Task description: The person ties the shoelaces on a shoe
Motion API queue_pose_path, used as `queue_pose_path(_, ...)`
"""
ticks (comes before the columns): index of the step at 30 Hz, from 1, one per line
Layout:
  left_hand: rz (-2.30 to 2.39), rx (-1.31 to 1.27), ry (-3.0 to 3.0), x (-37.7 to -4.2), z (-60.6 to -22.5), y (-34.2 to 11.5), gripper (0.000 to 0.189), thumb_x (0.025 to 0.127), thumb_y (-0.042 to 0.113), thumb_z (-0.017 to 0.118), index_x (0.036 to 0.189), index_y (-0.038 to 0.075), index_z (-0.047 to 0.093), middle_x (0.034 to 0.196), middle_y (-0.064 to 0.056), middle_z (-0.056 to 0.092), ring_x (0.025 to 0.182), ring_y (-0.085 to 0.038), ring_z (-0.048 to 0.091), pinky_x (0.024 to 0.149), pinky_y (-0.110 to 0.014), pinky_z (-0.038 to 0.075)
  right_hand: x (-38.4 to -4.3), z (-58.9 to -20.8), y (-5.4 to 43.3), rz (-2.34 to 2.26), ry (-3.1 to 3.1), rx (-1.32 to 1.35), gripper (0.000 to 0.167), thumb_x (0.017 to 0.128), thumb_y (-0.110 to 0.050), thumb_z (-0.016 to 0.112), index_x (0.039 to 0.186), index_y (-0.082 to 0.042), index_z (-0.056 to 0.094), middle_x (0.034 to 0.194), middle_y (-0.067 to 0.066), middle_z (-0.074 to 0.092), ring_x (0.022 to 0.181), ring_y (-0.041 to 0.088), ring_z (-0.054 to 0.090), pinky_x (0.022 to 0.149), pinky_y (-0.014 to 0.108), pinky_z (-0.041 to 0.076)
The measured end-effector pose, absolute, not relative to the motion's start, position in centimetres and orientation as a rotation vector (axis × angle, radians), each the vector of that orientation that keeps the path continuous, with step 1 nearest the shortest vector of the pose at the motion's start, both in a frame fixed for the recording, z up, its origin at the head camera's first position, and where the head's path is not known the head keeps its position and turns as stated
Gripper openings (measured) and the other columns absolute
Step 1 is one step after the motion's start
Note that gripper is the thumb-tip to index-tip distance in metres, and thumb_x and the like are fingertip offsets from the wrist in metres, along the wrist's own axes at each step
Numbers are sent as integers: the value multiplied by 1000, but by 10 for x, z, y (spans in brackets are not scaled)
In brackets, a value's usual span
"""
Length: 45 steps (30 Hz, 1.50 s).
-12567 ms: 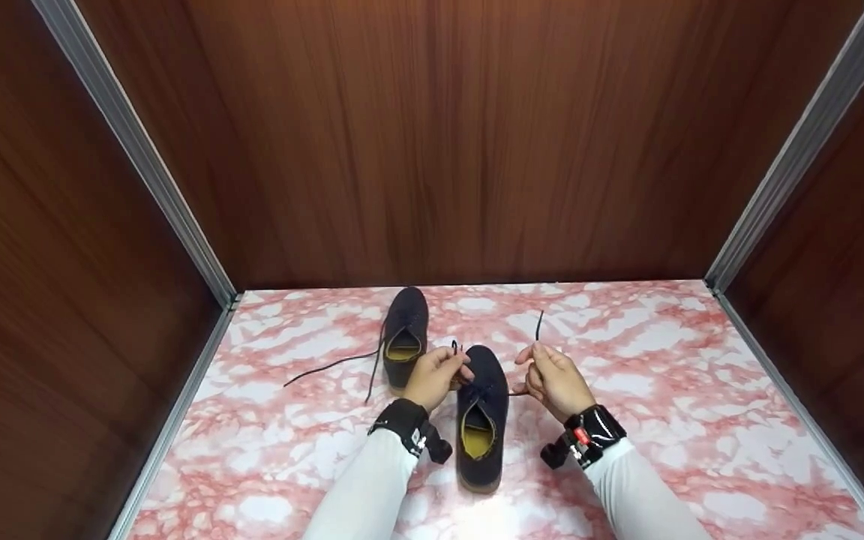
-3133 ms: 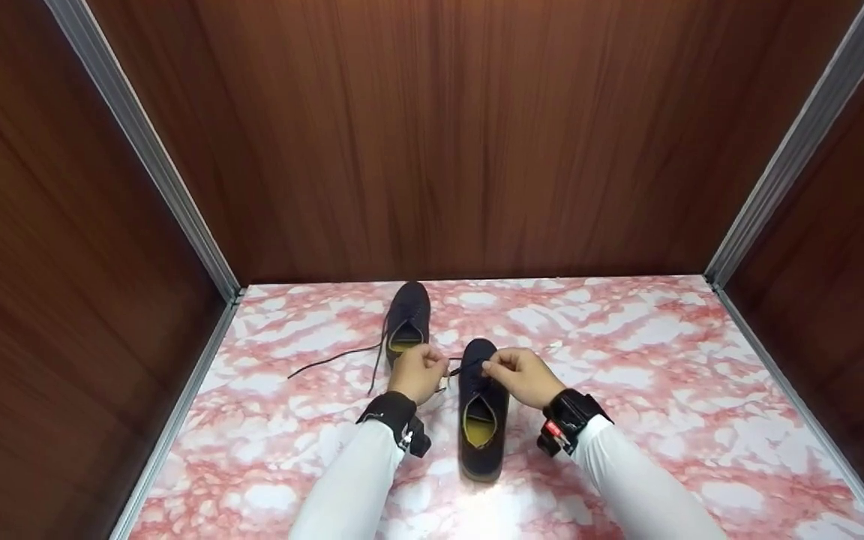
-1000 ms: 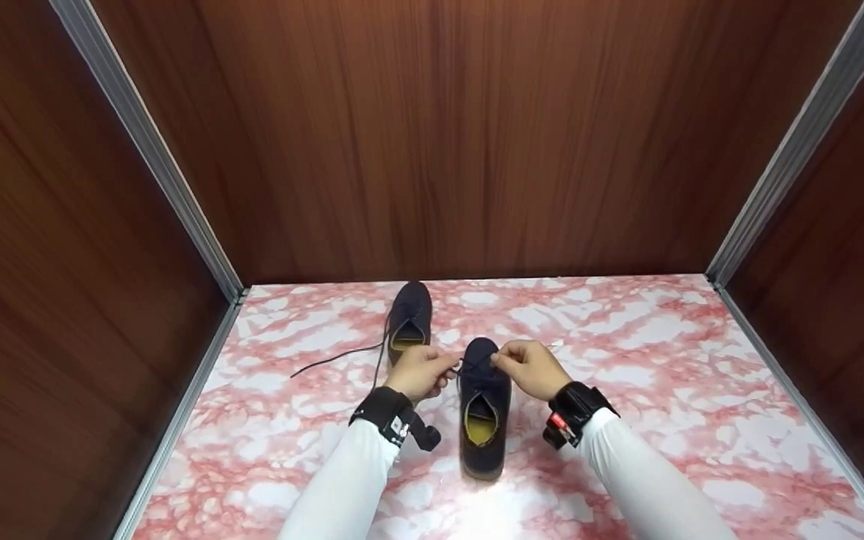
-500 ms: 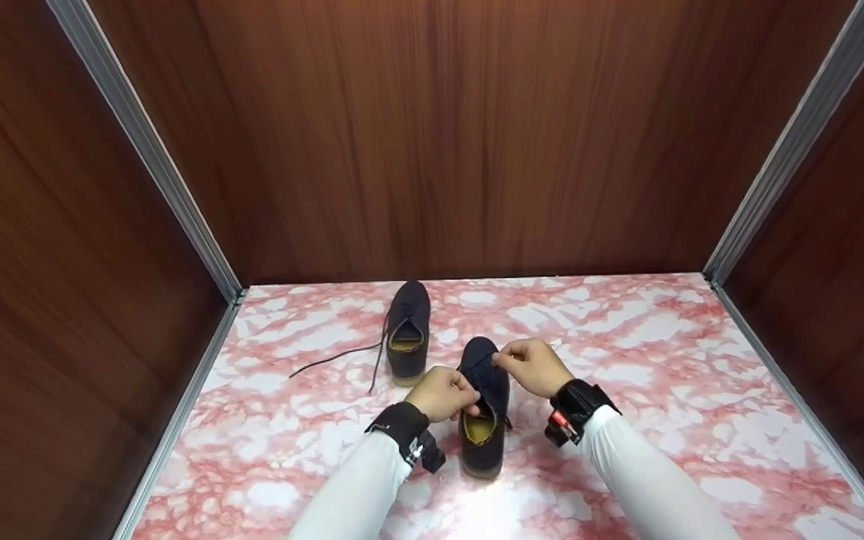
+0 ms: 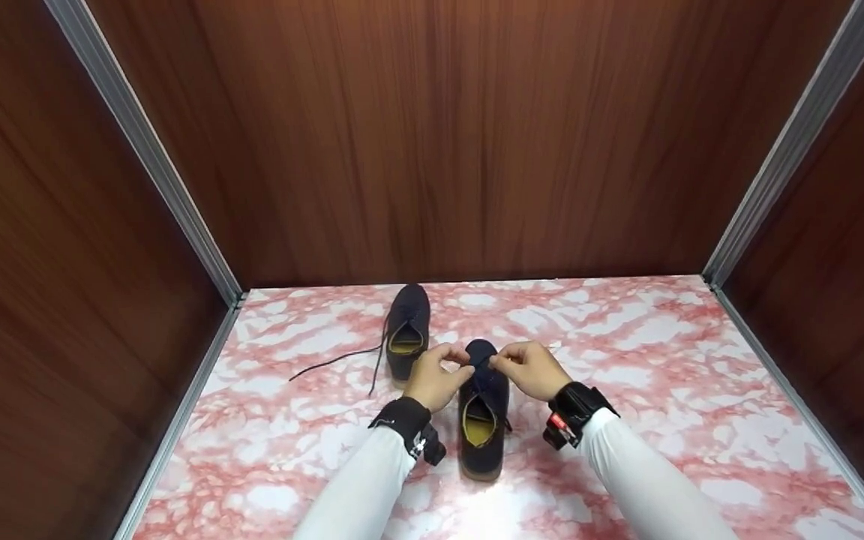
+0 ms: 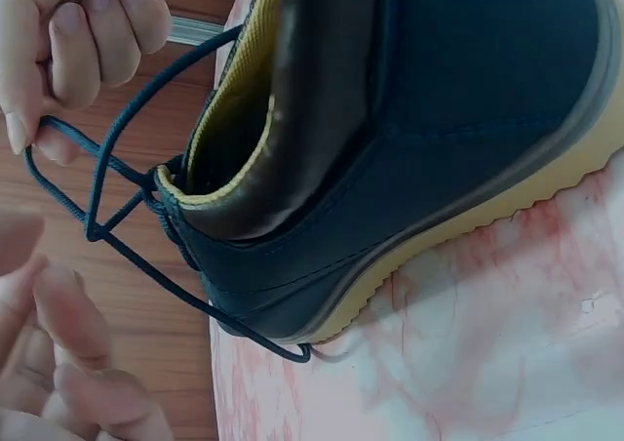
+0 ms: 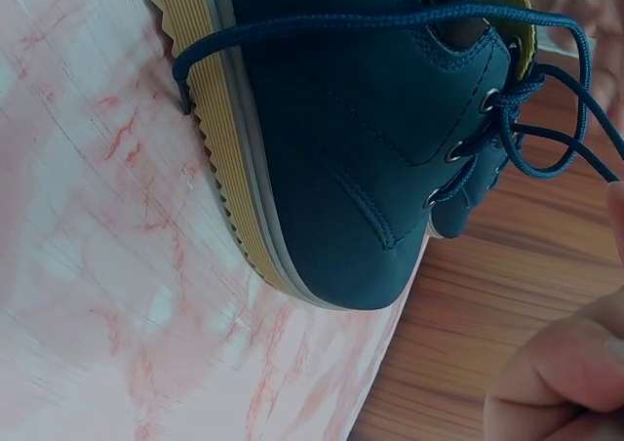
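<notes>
A navy lace-up shoe (image 5: 482, 459) with a yellow lining stands on the floor, toe pointing away. My right hand (image 5: 531, 369), over its front right side, pinches a loop of the shoelace (image 6: 141, 260) between thumb and fingertips; the left wrist view shows this loop raised above the knotted lacing. My left hand (image 5: 432, 382) is at the shoe's left, thumb and index finger curved apart with no lace between them. One lace end hangs down the shoe's left side. In the right wrist view another strand (image 7: 341, 20) drapes over the right side to the floor.
A matching shoe (image 5: 409, 309) stands farther back on the left, its loose lace (image 5: 334, 360) trailing over the floor. The red-and-white marbled floor (image 5: 627, 420) is bounded by brown wood-grain walls (image 5: 462, 150) with metal corner strips.
My left hand has let go of the lace, passed over the shoe's opening and come back to its left side. A strand now hangs on the right. My right hand has kept its pinch.
</notes>
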<state>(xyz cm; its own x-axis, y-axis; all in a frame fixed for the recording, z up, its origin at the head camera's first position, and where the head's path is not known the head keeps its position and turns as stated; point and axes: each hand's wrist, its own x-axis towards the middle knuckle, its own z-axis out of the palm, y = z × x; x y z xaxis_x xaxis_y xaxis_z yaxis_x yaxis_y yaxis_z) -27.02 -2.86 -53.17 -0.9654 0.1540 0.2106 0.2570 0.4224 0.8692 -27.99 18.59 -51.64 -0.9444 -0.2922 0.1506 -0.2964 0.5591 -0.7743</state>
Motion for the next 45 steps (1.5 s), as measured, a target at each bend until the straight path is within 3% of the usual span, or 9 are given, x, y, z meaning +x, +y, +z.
queue_pose_path(2, -1594, -402, -2548, -273, -532, -27, 20, 87, 10, 80, 106, 3, 75, 108, -13, 78, 92, -31, 71, 71, -21, 51, -280, -516, 185, 1373, -2773, 530, 23, 98, -23, 69, 88, -5, 78, 70, -9, 59, 69, 8, 48, 64, 23, 39)
queue_pose_path(7, -1560, -480, -2573, -278, -534, -24, 24, 85, 3, 77, 109, 5, 75, 111, -13, 79, 64, -7, 60, 61, -15, 47, -280, -515, 181, 1376, -2774, 529, 23, 98, -22, 68, 87, -4, 78, 69, -10, 57, 67, 6, 47, 64, 22, 38)
queue_pose_path(10, -1605, -527, -2589, -279, -536, -24, 30, 83, -3, 73, 112, 5, 73, 112, -14, 79, 57, -2, 54, 56, -14, 44, -280, -515, 180, 1385, -2766, 530, 22, 98, -21, 68, 87, -6, 78, 68, -9, 58, 66, 6, 47, 63, 21, 37)
queue_pose_path(16, -1695, -637, -2610, -277, -539, -25, 33, 82, 2, 76, 115, 4, 73, 108, -16, 79, 71, -11, 61, 66, -15, 48, -280, -514, 179, 1395, -2762, 507, 21, 99, -22, 68, 87, -9, 79, 74, -6, 65, 70, 7, 51, 65, 21, 40)
queue_pose_path(22, -1630, -604, -2645, -276, -541, -22, 30, 80, 17, 88, 105, 4, 76, 101, -12, 80, 79, -7, 67, 73, -17, 54, -281, -515, 179, 1395, -2752, 518, 23, 100, -21, 68, 85, -7, 79, 71, -3, 65, 69, 7, 52, 65, 21, 40)
queue_pose_path(28, -1581, -561, -2651, -276, -542, -20, 20, 84, 16, 85, 99, 6, 77, 94, -9, 80, 76, -5, 66, 71, -17, 54, -282, -516, 178, 1394, -2752, 503, 22, 99, -21, 69, 83, -10, 78, 67, -9, 58, 65, 6, 49, 63, 21, 39)
queue_pose_path(35, -1576, -514, -2654, -276, -546, -21, 9, 89, 11, 77, 96, 6, 76, 90, -8, 79, 75, -4, 67, 73, -19, 55, -283, -519, 181, 1394, -2763, 454, 26, 100, -23, 69, 84, -4, 76, 62, -11, 48, 60, 5, 42, 59, 22, 34)
queue_pose_path(39, -1624, -475, -2638, -277, -547, -21, 9, 89, 9, 76, 96, 4, 74, 88, -9, 78, 75, -5, 66, 72, -19, 55, -283, -520, 184, 1407, -2746, 442, 28, 100, -25, 69, 86, -2, 77, 65, -5, 58, 64, 7, 46, 62, 23, 36)
queue_pose_path(45, -1693, -431, -2616, -277, -548, -21, 16, 89, 7, 75, 102, -2, 72, 87, -10, 77, 72, -4, 63, 70, -18, 53, -280, -525, 190, 1434, -2709, 481, 25, 101, -22, 68, 91, -2, 79, 87, 13, 78, 76, 4, 57, 72, 21, 43)
